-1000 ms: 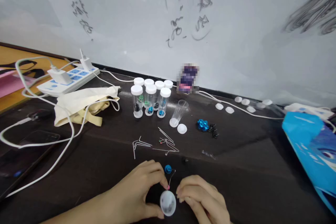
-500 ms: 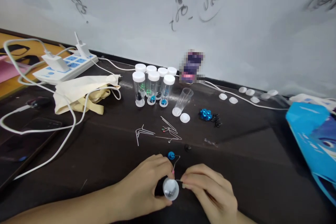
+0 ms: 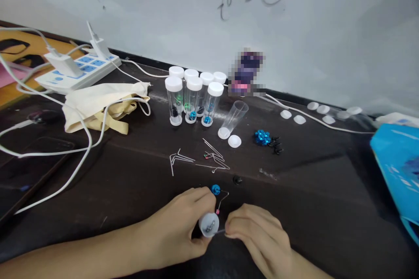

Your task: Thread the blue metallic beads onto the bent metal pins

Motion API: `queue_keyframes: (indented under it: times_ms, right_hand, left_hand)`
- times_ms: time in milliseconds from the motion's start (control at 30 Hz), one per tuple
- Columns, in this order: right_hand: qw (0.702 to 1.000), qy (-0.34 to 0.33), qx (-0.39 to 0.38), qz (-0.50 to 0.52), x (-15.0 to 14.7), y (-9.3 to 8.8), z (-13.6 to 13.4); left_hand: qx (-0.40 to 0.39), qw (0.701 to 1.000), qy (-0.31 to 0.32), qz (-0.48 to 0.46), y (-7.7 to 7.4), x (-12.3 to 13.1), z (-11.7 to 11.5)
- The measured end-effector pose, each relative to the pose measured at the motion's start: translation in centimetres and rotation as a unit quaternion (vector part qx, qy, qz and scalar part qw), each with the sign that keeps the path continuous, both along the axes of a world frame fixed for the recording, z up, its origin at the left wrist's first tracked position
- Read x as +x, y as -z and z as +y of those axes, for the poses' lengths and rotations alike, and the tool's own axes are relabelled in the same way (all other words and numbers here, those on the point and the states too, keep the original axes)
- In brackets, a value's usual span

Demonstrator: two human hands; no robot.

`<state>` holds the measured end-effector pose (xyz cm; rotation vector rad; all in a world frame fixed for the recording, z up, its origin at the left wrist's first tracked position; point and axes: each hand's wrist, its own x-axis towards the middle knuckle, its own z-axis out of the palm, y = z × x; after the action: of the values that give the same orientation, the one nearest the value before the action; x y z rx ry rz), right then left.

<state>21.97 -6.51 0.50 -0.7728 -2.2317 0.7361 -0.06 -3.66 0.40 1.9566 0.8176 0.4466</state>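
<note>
Gripping a small whitish container (image 3: pixel 206 219) between thumb and fingers, the left hand (image 3: pixel 183 223) holds its mouth toward the camera, low in the view, with metallic bits (image 3: pixel 210 227) showing inside. Just beside it, the right hand (image 3: pixel 260 236) has its fingertips pinched together on a thin, pale strip (image 3: pixel 220 231) that reaches the container's rim. If the left hand tips the container or its grip slips, the bits could probably spill onto the dark table (image 3: pixel 327 209); a sideways push on the strip might jolt it too. A pink bead (image 3: pixel 218 212) on a bent wire (image 3: pixel 223 199), which runs toward a blue disc (image 3: pixel 215 189), lies near enough that a stray knuckle could drag them. Left fingers cover part of the container's wall; the right hand's curled fingers hide the strip's other end. Whether the strip enters the mouth or only touches the outside, I cannot tell, and blur makes the bits uncountable.
</note>
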Motion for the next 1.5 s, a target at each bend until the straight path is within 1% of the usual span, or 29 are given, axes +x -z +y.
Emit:
queue_keyframes:
  times_ms: [133,200,267,367,500,833,1000,1133,1367,1500]
  right_hand:
    - [0.998,-0.012,0.053,-0.022,-0.01,-0.18,0.23]
    - [0.997,-0.014,0.065,-0.046,0.08,-0.11,0.14]
    - [0.996,-0.009,0.058,-0.064,0.17,0.09,-0.04]
    - [0.997,0.005,0.048,-0.064,0.20,0.36,-0.24]
    - [0.996,0.022,0.064,-0.053,0.07,0.38,-0.16]
    - [0.994,0.006,0.075,-0.074,0.15,0.38,-0.26]
    - [0.993,0.011,0.081,-0.084,0.14,0.43,-0.09]
    - [0.993,0.014,0.087,-0.082,-0.11,0.14,0.24]
    - [0.984,0.039,0.114,-0.133,0.07,-0.06,0.13]
    - [0.986,0.065,0.097,-0.118,-0.03,-0.09,0.22]
  left_hand:
    - [-0.020,1.000,-0.003,-0.013,-0.09,-0.04,0.17]
    - [-0.028,0.999,-0.002,-0.018,-0.16,-0.05,0.25]
    - [-0.034,0.999,-0.003,-0.017,-0.21,-0.06,0.29]
    - [-0.040,0.999,-0.011,-0.013,-0.23,-0.08,0.26]
    - [-0.042,0.999,-0.016,-0.017,-0.21,-0.10,0.20]
    - [-0.034,0.999,-0.019,-0.034,0.09,-0.08,0.14]
    - [-0.036,0.999,-0.017,-0.030,-0.16,-0.06,0.21]
    - [-0.041,0.998,-0.020,-0.031,-0.30,-0.09,0.20]
    - [-0.041,0.996,-0.053,-0.052,0.01,-0.10,0.15]
    - [-0.042,0.995,-0.068,-0.056,0.01,-0.15,0.22]
